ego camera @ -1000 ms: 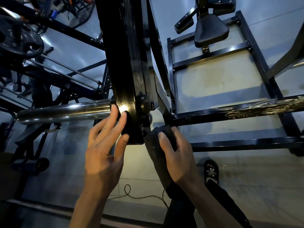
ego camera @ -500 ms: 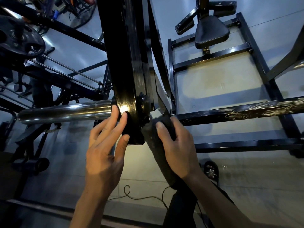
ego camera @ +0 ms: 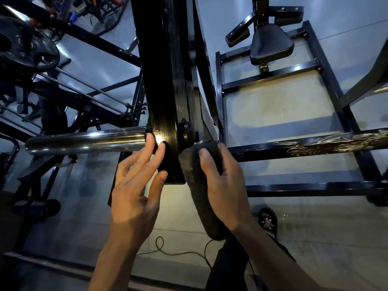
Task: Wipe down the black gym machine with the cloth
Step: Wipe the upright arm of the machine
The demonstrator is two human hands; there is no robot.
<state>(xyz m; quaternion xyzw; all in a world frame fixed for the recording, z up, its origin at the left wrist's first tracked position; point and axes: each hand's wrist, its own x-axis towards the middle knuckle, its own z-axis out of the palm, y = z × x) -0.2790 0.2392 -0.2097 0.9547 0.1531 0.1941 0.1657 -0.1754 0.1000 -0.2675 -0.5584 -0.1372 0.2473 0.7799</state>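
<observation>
A glossy black lever arm (ego camera: 165, 85) of the gym machine runs from the top of the view down to the middle, ending in a flat plate. A chrome sleeve (ego camera: 88, 141) sticks out to its left. My left hand (ego camera: 136, 190) rests with straight fingers on the lower left face of the arm. My right hand (ego camera: 224, 185) grips a dark grey cloth (ego camera: 195, 185) and presses it against the arm's right side, just below a round pivot bolt (ego camera: 186, 131). The cloth's tail hangs down past my wrist.
The machine's black base frame (ego camera: 294, 148) and its padded seat (ego camera: 270, 45) lie on the grey floor to the right. A weight plate (ego camera: 27, 47) and other frames crowd the left. A thin cable (ego camera: 168, 250) loops on the floor below my hands.
My right hand has slid the cloth upward along the right side of the arm, closer to the pivot bolt. My left hand has stayed on the arm.
</observation>
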